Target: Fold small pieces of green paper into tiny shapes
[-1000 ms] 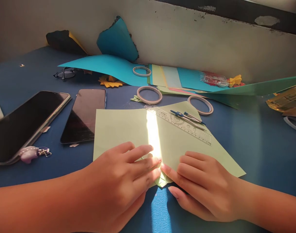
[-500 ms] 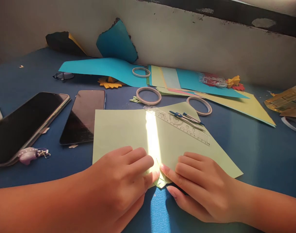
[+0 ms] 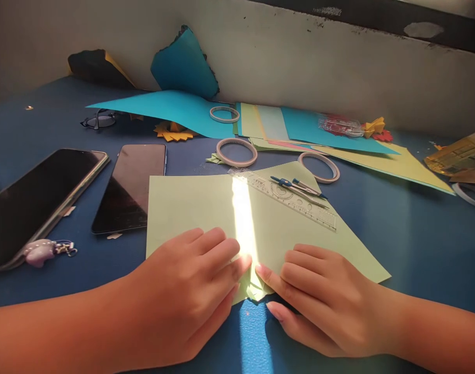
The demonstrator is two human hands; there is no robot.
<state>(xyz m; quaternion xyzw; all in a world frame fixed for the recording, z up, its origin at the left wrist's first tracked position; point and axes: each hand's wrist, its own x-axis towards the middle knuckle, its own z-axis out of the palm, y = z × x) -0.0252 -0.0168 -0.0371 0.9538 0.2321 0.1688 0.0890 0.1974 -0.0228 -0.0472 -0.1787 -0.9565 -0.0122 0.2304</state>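
Note:
A pale green paper sheet [image 3: 190,208] lies on the blue table, crossed by a bright strip of sunlight. At its near edge is a small folded green piece [image 3: 256,288]. My left hand [image 3: 198,291] rests on the sheet's near left part, its index fingertip pressing just left of the fold, other fingers curled. My right hand [image 3: 323,296] has its index fingertip on the right side of the fold, its thumb apart below the paper edge. A clear ruler [image 3: 323,218] and a blue compass [image 3: 299,189] lie on the sheet's upper right.
Two phones [image 3: 38,202] [image 3: 132,187] lie at left, one with a purple charm [image 3: 40,252]. Tape rings [image 3: 236,152] [image 3: 320,167], blue paper [image 3: 163,109], yellow paper [image 3: 401,169] and glasses [image 3: 100,121] lie farther back. A gold packet [image 3: 461,153] is at right.
My left index fingertip has moved slightly up and away from the fold's tip, showing more of the folded piece. My right hand has hardly moved. The view has shifted slightly.

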